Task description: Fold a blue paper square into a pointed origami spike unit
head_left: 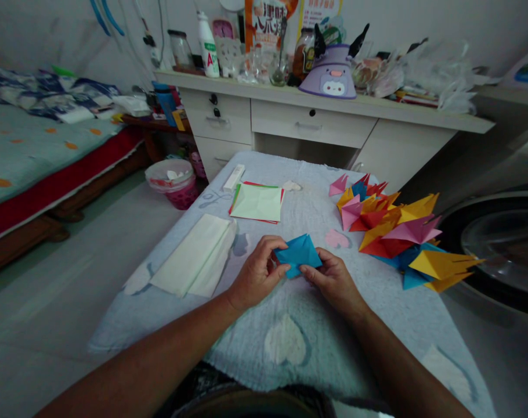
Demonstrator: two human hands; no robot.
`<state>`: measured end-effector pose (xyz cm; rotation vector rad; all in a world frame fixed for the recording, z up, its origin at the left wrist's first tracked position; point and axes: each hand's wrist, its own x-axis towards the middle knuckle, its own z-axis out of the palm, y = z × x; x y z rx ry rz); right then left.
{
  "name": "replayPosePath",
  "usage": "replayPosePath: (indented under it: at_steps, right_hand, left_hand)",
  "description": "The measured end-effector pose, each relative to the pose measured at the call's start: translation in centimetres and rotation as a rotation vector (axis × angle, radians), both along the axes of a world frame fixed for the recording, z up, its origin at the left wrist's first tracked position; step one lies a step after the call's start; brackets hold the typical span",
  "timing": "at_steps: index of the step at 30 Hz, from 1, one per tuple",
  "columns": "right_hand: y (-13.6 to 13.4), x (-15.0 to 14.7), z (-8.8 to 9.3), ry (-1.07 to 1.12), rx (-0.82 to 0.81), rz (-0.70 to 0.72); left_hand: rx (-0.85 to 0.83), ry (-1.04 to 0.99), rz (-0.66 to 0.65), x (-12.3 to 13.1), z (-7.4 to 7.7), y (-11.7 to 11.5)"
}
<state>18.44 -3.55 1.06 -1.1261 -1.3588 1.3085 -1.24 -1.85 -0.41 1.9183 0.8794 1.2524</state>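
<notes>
A blue folded origami paper (299,253) is held between my two hands above the cloth-covered table. My left hand (264,267) pinches its left side, thumb below and fingers at the upper edge. On the lower right side, my right hand (332,277) grips it with the thumb on top; its other fingers are partly hidden behind. To the right lies a heap of folded paper cranes (390,226) in yellow, red, pink and blue. Beyond my left hand sits a stack of square paper sheets (257,202), pale green on top, with red and green edges showing.
A folded pale cloth or paper (194,255) lies at the left of the table (285,342). A small white box (234,177) rests near the far left edge. Behind stands a white cabinet (307,122) crowded with jars and bags. A pink bin (181,194) is on the floor.
</notes>
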Motion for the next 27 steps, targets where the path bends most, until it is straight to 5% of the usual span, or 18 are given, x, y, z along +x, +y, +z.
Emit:
replayPosePath:
  at_steps: [19,27]
  right_hand:
    - [0.1,-0.1,-0.4,0.016,-0.057,0.011]
    - [0.2,-0.5,-0.4,0.180,-0.053,-0.035]
  left_hand:
    - [0.048,0.126,0.046,0.1,0.0,-0.2]
    - [0.037,0.107,-0.035,-0.1,0.9,0.0]
